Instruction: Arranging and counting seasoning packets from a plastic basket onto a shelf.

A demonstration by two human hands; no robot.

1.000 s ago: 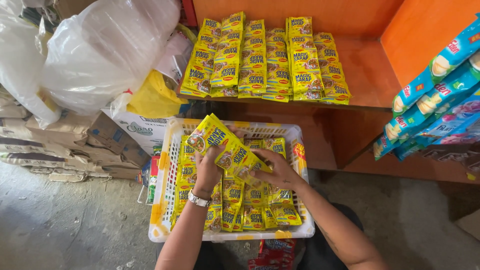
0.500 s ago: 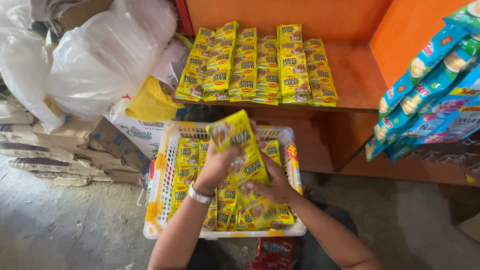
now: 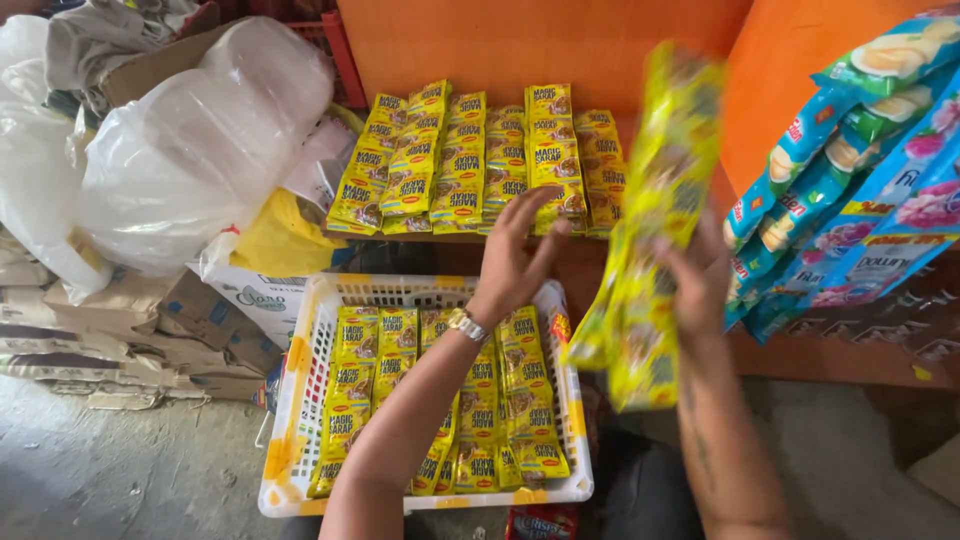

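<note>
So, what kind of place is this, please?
Probably a small shop or its stockroom: yellow sachet strips stacked on an orange shelf, more in a white basket, blue packets hanging nearby.

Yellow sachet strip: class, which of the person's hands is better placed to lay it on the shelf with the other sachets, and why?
Right. The right hand already holds the blurred yellow sachet strip raised beside the orange shelf. The left hand is open and empty, over the white basket, though it is close to the shelved sachets.
</note>
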